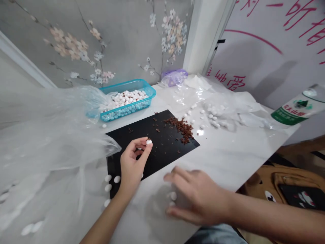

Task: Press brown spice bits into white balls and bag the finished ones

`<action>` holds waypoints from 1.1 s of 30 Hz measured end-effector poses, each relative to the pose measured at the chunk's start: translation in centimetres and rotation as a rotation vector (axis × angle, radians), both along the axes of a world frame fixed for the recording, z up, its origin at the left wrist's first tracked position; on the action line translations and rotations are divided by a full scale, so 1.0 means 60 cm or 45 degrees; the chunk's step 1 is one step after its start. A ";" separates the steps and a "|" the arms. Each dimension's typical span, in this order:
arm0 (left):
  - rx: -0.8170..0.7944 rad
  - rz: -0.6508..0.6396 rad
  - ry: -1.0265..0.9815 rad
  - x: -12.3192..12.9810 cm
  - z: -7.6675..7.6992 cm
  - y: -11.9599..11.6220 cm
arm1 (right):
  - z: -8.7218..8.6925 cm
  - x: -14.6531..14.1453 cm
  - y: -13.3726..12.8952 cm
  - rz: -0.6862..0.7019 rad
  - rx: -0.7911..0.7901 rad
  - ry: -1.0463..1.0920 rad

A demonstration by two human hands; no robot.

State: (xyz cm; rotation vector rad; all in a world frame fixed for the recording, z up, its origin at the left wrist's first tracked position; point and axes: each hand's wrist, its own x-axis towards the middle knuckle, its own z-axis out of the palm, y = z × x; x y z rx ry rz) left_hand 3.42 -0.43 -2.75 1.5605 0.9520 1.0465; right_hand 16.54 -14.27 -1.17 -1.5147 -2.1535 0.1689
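My left hand (134,159) pinches a white ball (149,142) with a small brown piece on its top, above the black mat (162,149). A heap of reddish-brown pieces (184,129) lies on the mat's right part. Low over the white table, my right hand (194,195) is blurred, with thumb and fingers apart around two loose white balls (173,196); contact with them cannot be made out. More white balls (117,179) rest beside and on the mat's lower left corner.
Behind the mat stands a blue basket (127,110) of white balls. Clear plastic bags (50,128) cover the left side. Scattered balls, another bag (228,105) and a bottle (297,106) are at right.
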 end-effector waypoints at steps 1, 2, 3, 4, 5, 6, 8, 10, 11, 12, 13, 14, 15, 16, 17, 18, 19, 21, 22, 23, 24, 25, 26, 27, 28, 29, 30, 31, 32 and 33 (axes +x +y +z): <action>0.023 0.008 -0.003 0.001 0.000 0.000 | -0.009 -0.009 -0.013 0.038 -0.045 -0.126; 0.047 0.018 -0.006 0.002 0.001 0.000 | -0.018 -0.015 -0.022 0.075 -0.039 -0.225; 0.066 0.021 -0.001 0.003 0.001 -0.001 | -0.025 -0.020 -0.027 0.123 -0.035 -0.288; 0.079 0.017 0.012 0.003 0.002 -0.001 | -0.032 -0.022 -0.027 0.164 -0.029 -0.334; 0.084 0.009 0.031 0.002 0.003 -0.001 | -0.036 -0.023 -0.025 0.210 -0.028 -0.364; 0.083 0.006 0.053 0.002 0.004 -0.002 | -0.038 -0.023 -0.020 0.251 -0.035 -0.384; 0.074 0.013 0.101 0.000 0.004 -0.002 | -0.037 -0.018 -0.003 0.278 -0.078 -0.389; 0.087 0.013 0.140 -0.003 0.002 -0.001 | -0.028 -0.009 0.022 0.207 -0.165 -0.263; 0.105 0.002 0.160 -0.004 0.000 -0.001 | -0.021 -0.002 0.038 0.137 -0.239 -0.100; 0.130 -0.018 0.186 -0.004 -0.002 0.000 | -0.014 0.005 0.056 0.046 -0.295 0.111; 0.166 -0.045 0.225 -0.005 -0.003 0.000 | -0.008 0.013 0.076 -0.037 -0.299 0.340; 0.220 -0.076 0.282 -0.004 -0.003 0.000 | -0.002 0.022 0.096 -0.151 -0.250 0.563; 0.290 -0.114 0.363 -0.004 -0.003 -0.001 | 0.003 0.032 0.117 -0.249 -0.203 0.761; 0.375 -0.152 0.464 -0.003 -0.002 -0.002 | 0.007 0.041 0.136 -0.336 -0.169 0.930; 0.468 -0.186 0.574 -0.002 -0.001 -0.003 | 0.008 0.049 0.153 -0.406 -0.162 1.056; 0.561 -0.207 0.678 -0.001 0.000 -0.005 | 0.008 0.055 0.166 -0.448 -0.148 1.129; 0.640 -0.213 0.768 0.000 0.001 -0.006 | 0.007 0.060 0.176 -0.471 -0.140 1.167; 0.733 -0.185 0.881 0.001 0.000 -0.007 | 0.001 0.064 0.182 -0.461 -0.148 1.161; 0.757 -0.162 0.905 0.002 -0.001 -0.006 | -0.002 0.064 0.180 -0.421 -0.170 1.120; 0.773 -0.140 0.919 0.002 -0.002 -0.006 | -0.004 0.062 0.175 -0.360 -0.205 1.050; 0.787 -0.119 0.924 0.001 -0.004 -0.005 | -0.006 0.060 0.169 -0.289 -0.251 0.956; 0.797 -0.100 0.918 0.001 -0.005 -0.004 | -0.006 0.057 0.163 -0.214 -0.300 0.846; 0.804 -0.083 0.898 0.001 -0.006 -0.003 | -0.005 0.054 0.157 -0.147 -0.344 0.732; 0.805 -0.074 0.861 0.001 -0.006 -0.003 | -0.004 0.051 0.153 -0.101 -0.382 0.626; 0.809 -0.075 0.808 0.001 -0.006 -0.003 | -0.001 0.049 0.150 -0.080 -0.410 0.535; 0.819 -0.090 0.747 0.000 -0.006 -0.004 | 0.001 0.047 0.148 -0.080 -0.429 0.463; 0.844 -0.117 0.683 0.000 -0.005 -0.006 | 0.003 0.046 0.147 -0.087 -0.439 0.409; 0.882 -0.152 0.626 -0.001 -0.005 -0.007 | 0.004 0.046 0.146 -0.093 -0.442 0.365; 0.925 -0.190 0.582 -0.002 -0.004 -0.009 | 0.005 0.046 0.146 -0.098 -0.440 0.332; 0.962 -0.222 0.549 -0.003 -0.004 -0.011 | 0.005 0.046 0.146 -0.094 -0.432 0.311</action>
